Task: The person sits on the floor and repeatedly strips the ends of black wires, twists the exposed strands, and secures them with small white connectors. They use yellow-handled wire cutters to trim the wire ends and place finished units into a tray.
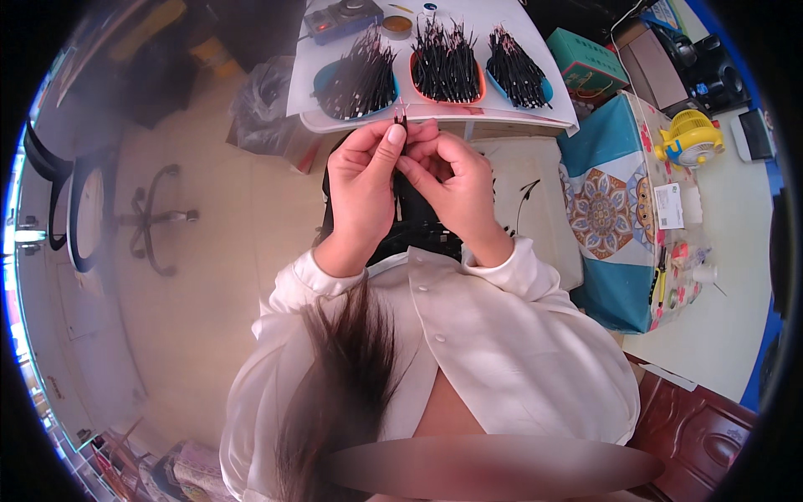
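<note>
Left hand [364, 188] and right hand [452, 180] fingertips pinch 1 short black wire [402, 125], held upright just short of the table [510, 21] near edge. Beyond the edge, 3 trays [445, 71] of wires sit side by side. Open floor [201, 276] lies left.

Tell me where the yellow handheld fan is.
In the head view, the yellow handheld fan lies at the upper right, on the white table beside the patterned blue bag.
</note>
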